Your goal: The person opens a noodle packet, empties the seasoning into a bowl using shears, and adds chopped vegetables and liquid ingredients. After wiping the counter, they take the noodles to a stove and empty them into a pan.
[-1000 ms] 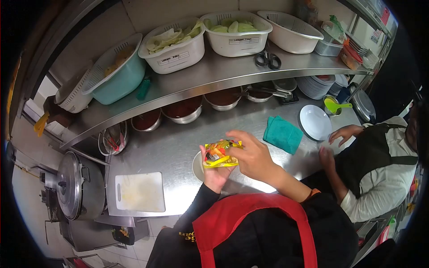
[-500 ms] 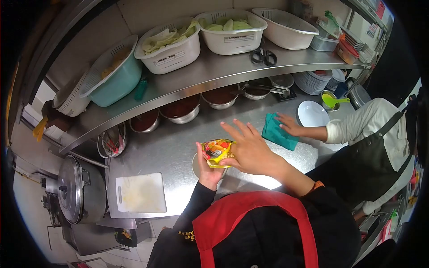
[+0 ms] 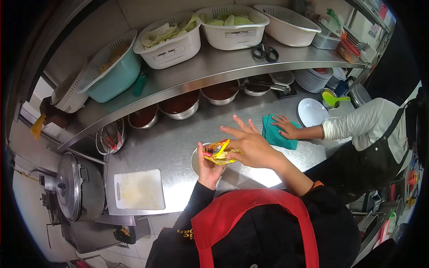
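Packet (image 3: 212,152), red and yellow, sits a little below the middle of the view, above the table (image 3: 174,134), grasped by the left hand (image 3: 208,173), whose thumb stands up along its nine o'clock side and whose palm supports it from below. Right hand (image 3: 258,151) overlaps its three o'clock edge with the thumb; the other fingers spread toward eleven o'clock, and whether anything is pinched there I cannot tell. A second ago that hand was curled over the packet's top and the printed face lay broad to view; now the face is narrower, with a yellow strip standing aslant across it. A white bowl (image 3: 195,161) shows partly behind the left hand, at eight o'clock from the packet

Farther out at eight o'clock, the white cutting board (image 3: 140,190) lies flat as before. Toward two o'clock more has changed: a co-worker's hand (image 3: 288,128), earlier beside the white plate (image 3: 313,112), now rests with open fingers on the green cloth (image 3: 278,142). Plate and cloth keep their places, as do the black scissors (image 3: 265,53) on the shelf (image 3: 214,60) at one o'clock
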Tool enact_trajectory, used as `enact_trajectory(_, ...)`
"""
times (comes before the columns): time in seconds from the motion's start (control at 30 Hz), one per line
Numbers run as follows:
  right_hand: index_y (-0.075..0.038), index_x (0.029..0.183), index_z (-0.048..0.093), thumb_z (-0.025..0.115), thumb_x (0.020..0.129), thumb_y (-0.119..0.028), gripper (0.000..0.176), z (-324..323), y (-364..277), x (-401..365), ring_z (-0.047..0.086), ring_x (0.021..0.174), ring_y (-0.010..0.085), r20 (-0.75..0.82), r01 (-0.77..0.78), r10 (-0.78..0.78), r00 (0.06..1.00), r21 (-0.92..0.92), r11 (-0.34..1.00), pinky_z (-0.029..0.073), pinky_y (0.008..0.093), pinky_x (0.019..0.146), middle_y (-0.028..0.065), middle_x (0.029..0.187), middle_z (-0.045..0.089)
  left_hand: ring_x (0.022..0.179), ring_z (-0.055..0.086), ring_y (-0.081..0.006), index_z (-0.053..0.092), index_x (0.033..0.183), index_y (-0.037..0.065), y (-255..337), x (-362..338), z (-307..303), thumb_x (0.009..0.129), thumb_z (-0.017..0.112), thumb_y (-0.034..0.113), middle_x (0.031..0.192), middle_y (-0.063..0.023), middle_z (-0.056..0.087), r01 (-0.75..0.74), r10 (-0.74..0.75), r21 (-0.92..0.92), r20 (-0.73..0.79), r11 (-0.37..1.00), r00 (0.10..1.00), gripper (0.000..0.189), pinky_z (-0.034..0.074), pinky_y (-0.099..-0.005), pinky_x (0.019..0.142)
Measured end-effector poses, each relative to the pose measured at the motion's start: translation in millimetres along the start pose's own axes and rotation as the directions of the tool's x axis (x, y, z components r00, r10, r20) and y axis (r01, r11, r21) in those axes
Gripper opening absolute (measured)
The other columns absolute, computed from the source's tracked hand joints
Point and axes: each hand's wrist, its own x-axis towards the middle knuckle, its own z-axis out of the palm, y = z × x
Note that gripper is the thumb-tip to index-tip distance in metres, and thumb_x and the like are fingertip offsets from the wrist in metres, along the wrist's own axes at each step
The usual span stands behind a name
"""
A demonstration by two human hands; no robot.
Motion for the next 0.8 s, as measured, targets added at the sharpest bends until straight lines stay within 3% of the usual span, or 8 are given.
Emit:
enact_trajectory(0.07, -0.008, 0.094, 0.065, 0.064, 0.073, -0.025, 0.027, 1, 0, -1, 0.016, 0.130, 0.0403, -0.039, -0.019, 0.021, 0.999, 0.050, 0.999, 0.015, 0.0594, 0.101, 0.0145, 0.135, 0.035, 0.103, 0.052, -0.0279, 0.050, 0.110, 0.003, 2, 1, -3, 0.085, 0.042, 0.055, 0.109, -0.0142, 0.055, 0.012, -0.012, 0.009, -0.023, 1.000, 1.000, 0.059, 0.043, -0.0433, 0.089)
enact_trajectory(0.17, -0.010, 0.093, 0.066, 0.063, 0.072, -0.022, 0.025, 10, 1, 0, 0.017, 0.130, 0.0404, -0.098, -0.043, 0.024, 0.995, -0.195, 0.980, 0.016, 0.0598, 0.101, 0.0134, 0.135, 0.035, 0.102, 0.053, -0.0272, 0.051, 0.109, 0.003, 3, 1, -3, 0.085, 0.042, 0.054, 0.108, -0.0131, 0.056, 0.009, -0.001, 0.088, -0.099, 0.996, 0.995, 0.057, 0.043, -0.0426, 0.088)
enact_trajectory(0.3, -0.013, 0.091, 0.067, 0.061, 0.073, -0.020, 0.020, 13, 4, 0, 0.019, 0.130, 0.0401, -0.022, 0.019, -0.023, 0.999, -0.186, 0.982, 0.017, 0.0592, 0.101, 0.0125, 0.136, 0.034, 0.096, 0.058, -0.0241, 0.051, 0.109, 0.007, 8, 6, -23, 0.085, 0.043, 0.054, 0.106, -0.0105, 0.057, 0.030, 0.000, 0.295, -0.100, 0.955, 0.995, 0.054, 0.049, -0.0385, 0.081)
enact_trajectory(0.37, -0.014, 0.090, 0.068, 0.060, 0.074, -0.020, 0.019, 10, 6, -1, 0.020, 0.130, 0.0396, 0.043, 0.069, -0.063, 0.997, -0.153, 0.986, 0.017, 0.0592, 0.101, 0.0125, 0.135, 0.036, 0.090, 0.060, -0.0226, 0.052, 0.107, 0.006, 5, 1, -11, 0.085, 0.042, 0.054, 0.101, -0.0093, 0.059, 0.029, 0.013, 0.318, -0.128, 0.948, 0.992, 0.054, 0.051, -0.0369, 0.077)
enact_trajectory(0.47, -0.014, 0.091, 0.069, 0.058, 0.077, -0.023, 0.019, 15, 8, 1, 0.020, 0.130, 0.0389, 0.003, 0.111, -0.111, 0.994, -0.084, 0.990, 0.017, 0.0593, 0.101, 0.0125, 0.133, 0.039, 0.088, 0.060, -0.0223, 0.051, 0.106, 0.005, 3, -3, -14, 0.085, 0.042, 0.055, 0.100, -0.0104, 0.058, 0.064, -0.018, 0.317, -0.148, 0.946, 0.989, 0.056, 0.051, -0.0374, 0.076)
enact_trajectory(0.57, -0.013, 0.093, 0.068, 0.057, 0.079, -0.025, 0.022, 17, 7, 0, 0.018, 0.130, 0.0376, 0.062, 0.079, -0.072, 0.995, -0.105, 0.991, 0.016, 0.0597, 0.101, 0.0128, 0.130, 0.043, 0.087, 0.060, -0.0223, 0.051, 0.106, 0.005, -4, 3, -21, 0.083, 0.043, 0.057, 0.101, -0.0104, 0.058, 0.088, -0.044, 0.205, -0.210, 0.975, 0.977, 0.057, 0.052, -0.0363, 0.073)
enact_trajectory(0.67, -0.012, 0.097, 0.067, 0.054, 0.081, -0.029, 0.027, 13, 7, -5, 0.017, 0.131, 0.0370, 0.137, -0.085, 0.098, 0.986, -0.092, 0.992, 0.017, 0.0594, 0.101, 0.0137, 0.133, 0.038, 0.090, 0.059, -0.0206, 0.051, 0.106, 0.005, -2, 1, -21, 0.083, 0.046, 0.056, 0.103, -0.0098, 0.058, 0.093, -0.050, 0.227, -0.189, 0.970, 0.981, 0.057, 0.051, -0.0335, 0.073)
enact_trajectory(0.8, -0.011, 0.108, 0.062, 0.047, 0.085, -0.039, 0.039, 35, 21, -10, 0.011, 0.132, 0.0380, 0.196, -0.116, 0.113, 0.974, 0.001, 0.993, 0.014, 0.0575, 0.103, 0.0148, 0.140, 0.026, 0.093, 0.058, -0.0193, 0.051, 0.107, 0.007, 2, -2, -16, 0.083, 0.047, 0.054, 0.104, -0.0092, 0.058, 0.084, -0.039, 0.305, -0.152, 0.949, 0.988, 0.053, 0.049, -0.0328, 0.076)
